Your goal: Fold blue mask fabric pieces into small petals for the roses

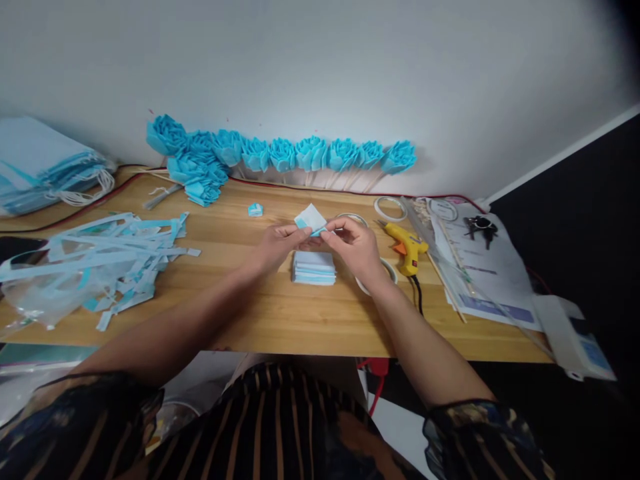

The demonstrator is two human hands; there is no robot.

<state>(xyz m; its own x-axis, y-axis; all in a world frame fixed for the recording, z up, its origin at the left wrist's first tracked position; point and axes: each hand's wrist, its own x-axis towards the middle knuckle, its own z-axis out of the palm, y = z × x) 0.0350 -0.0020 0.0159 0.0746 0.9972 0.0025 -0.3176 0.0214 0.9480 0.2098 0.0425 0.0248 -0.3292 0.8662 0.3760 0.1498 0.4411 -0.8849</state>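
Between my two hands is a small square of white and light-blue fabric (311,217), one corner pointing up and its lower edge folded. My left hand (280,245) pinches its left side, thumb on top. On the right side, the fingers of my right hand (354,245) grip the lower edge. Just below the hands, a stack of cut white and blue squares (314,269) lies on the wooden table (265,320). A small folded blue-and-white piece (255,210) sits apart, farther back to the left.
Blue fabric flowers (311,154) on sticks lean along the wall. At left lie cut strips (125,247) and a pile of face masks (45,167). To the right are a yellow glue gun (407,247), tape rolls (391,209), keys (481,227) and printed paper (480,267).
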